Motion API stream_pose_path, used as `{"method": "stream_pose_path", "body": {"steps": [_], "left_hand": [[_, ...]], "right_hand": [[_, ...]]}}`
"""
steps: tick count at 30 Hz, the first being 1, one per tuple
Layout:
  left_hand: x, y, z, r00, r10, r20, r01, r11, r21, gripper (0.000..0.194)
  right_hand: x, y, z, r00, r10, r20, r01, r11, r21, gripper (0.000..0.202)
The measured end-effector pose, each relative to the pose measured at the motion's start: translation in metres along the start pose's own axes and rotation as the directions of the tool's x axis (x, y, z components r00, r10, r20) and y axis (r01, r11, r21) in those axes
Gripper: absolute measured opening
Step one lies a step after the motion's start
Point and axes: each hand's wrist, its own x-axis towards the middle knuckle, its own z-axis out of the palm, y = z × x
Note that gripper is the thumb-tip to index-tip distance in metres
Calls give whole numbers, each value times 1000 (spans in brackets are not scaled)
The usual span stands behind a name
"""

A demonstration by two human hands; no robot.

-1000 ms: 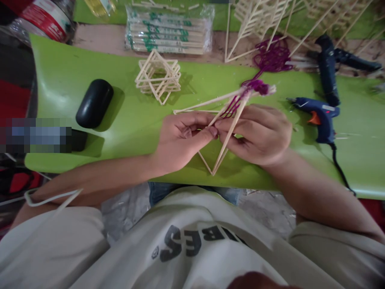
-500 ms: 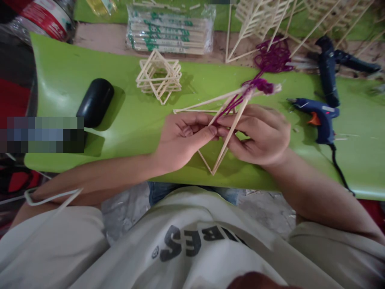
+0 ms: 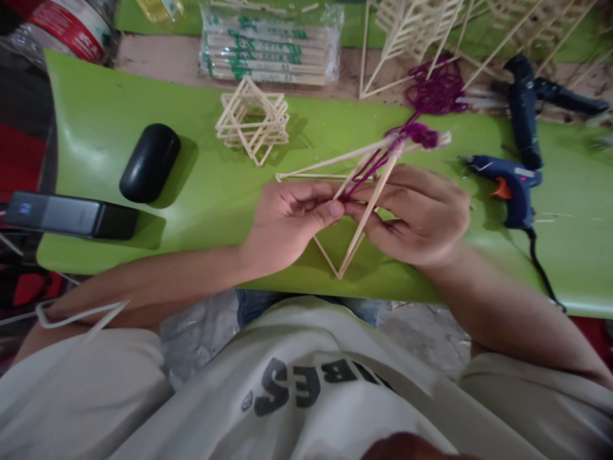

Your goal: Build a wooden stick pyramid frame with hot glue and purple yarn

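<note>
Nearest is the person's pale shirt (image 3: 306, 396), with both bare arms reaching out over the green table (image 3: 96, 128). The left hand (image 3: 287, 220) and the right hand (image 3: 421, 214) meet in the middle, fingertips almost touching. Both are closed on a stick frame (image 3: 342, 259), and the left thumb and finger pinch purple yarn (image 3: 366, 167) right where the hands meet. The frame's point sits close to the person, at the table's near edge. Its long sticks run up and away to the right, ending in a knot of yarn (image 3: 416, 134) past the right hand. So the knot lies beyond the pinch, and the right hand is nearer to it. Left of the hands lie a phone (image 3: 67, 216) and a black case (image 3: 149, 163). Right of them lies a blue glue gun (image 3: 510, 185). Farther back sit a small stick cube (image 3: 252, 118), a loose yarn pile (image 3: 435, 89), a black glue gun (image 3: 522, 108) and a pack of sticks (image 3: 268, 48).
</note>
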Motion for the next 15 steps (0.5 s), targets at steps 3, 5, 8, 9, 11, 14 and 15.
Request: {"method": "stream_pose_path", "body": {"steps": [3, 5, 8, 9, 11, 14, 15], "left_hand": [[0, 0, 0, 1000, -2, 9, 1, 1000, 13, 25], [0, -1, 0, 1000, -10, 3, 10, 1000, 27, 33], [0, 0, 1, 1000, 12, 10, -12, 999, 36, 34], [0, 1, 1, 1000, 17, 10, -17, 999, 48, 32], [-1, 3, 3, 1000, 11, -4, -10, 996, 90, 31], [0, 6, 5, 999, -3, -48, 10, 990, 143, 36], [0, 6, 5, 998, -1, -60, 10, 989, 149, 38]], "right_hand": [[1, -3, 1, 1000, 24, -3, -23, 998, 56, 18], [2, -5, 2, 997, 71, -14, -68, 991, 119, 20], [2, -9, 2, 989, 147, 4, -146, 980, 138, 15], [3, -11, 2, 987, 161, 17, -161, 978, 131, 12], [3, -13, 1, 986, 164, 30, -167, 979, 119, 9], [3, -13, 1, 983, 174, 65, -180, 978, 109, 7], [3, -13, 1, 980, 181, 79, -189, 976, 108, 7]]}}
